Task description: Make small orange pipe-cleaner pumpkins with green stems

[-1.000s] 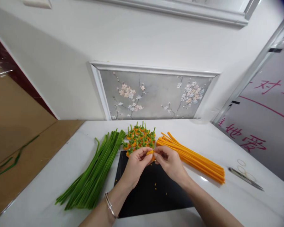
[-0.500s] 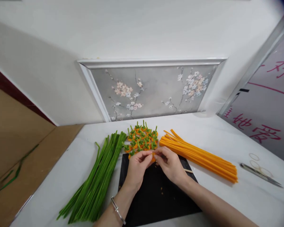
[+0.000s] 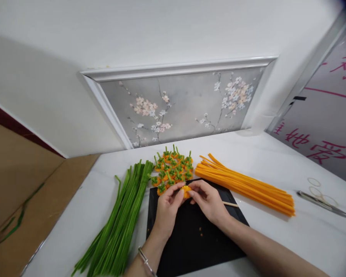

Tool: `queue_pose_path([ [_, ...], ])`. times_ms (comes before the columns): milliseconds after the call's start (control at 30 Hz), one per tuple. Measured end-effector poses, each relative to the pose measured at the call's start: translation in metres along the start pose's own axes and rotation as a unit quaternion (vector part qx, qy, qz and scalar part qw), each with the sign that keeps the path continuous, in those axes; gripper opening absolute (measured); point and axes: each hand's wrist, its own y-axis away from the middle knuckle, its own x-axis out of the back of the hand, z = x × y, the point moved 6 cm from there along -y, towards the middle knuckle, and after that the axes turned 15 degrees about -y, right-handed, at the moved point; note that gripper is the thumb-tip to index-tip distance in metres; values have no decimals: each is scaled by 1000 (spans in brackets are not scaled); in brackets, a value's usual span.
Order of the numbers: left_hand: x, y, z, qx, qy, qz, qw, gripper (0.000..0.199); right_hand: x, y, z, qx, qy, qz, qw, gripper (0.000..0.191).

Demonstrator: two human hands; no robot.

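Between my fingertips is a small orange pipe-cleaner pumpkin (image 3: 186,191), pinched from both sides above the black mat (image 3: 196,242). My left hand (image 3: 168,206) grips its left side with thumb and fingers closed. From the right, my right hand (image 3: 207,200) holds it the same way. Just beyond my hands stand several finished-looking orange pumpkins with green stems and leaves (image 3: 173,165). The fingers hide part of the held piece.
Green pipe cleaners (image 3: 118,219) lie in a bundle at left, orange pipe cleaners (image 3: 245,184) at right. A thin wooden stick (image 3: 230,204) pokes out by my right wrist. Tweezers (image 3: 323,204) and elastic loops (image 3: 314,182) lie far right; cardboard (image 3: 46,200) borders the left.
The orange pumpkin now shows more fully between my fingertips. Both hands keep their pinch in nearly the same place, while the whole view has tilted slightly.
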Motion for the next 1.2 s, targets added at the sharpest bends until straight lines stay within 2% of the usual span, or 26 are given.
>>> queue_pose_path([
  [167,4,-2,-4,-13,-20,31,999,26,-3,1,2,7,25,-6,1000,13],
  [333,5,-3,-2,-28,-47,25,998,22,-4,3,1,10,64,-6,998,13],
  [400,5,-4,-2,-17,-38,22,999,23,-3,1,-2,14,56,-10,998,13],
  [533,5,-4,-4,21,18,13,1000,29,-2,-5,-12,33,72,-62,995,17],
  [633,4,-4,-6,39,24,3,999,32,2,-11,-22,90,125,-85,984,17],
  [733,3,-3,-9,38,-17,-5,999,34,2,-12,-27,156,175,-119,965,16],
  [900,3,-4,-10,25,-55,-12,998,30,-1,-8,-28,217,242,-166,931,19],
  [1100,-1,-3,-3,28,-8,-8,1000,20,-6,-3,-27,219,320,-154,909,17],
  [1200,-2,-2,1,24,-6,-14,1000,15,-6,-3,-28,218,308,-138,916,17],
])
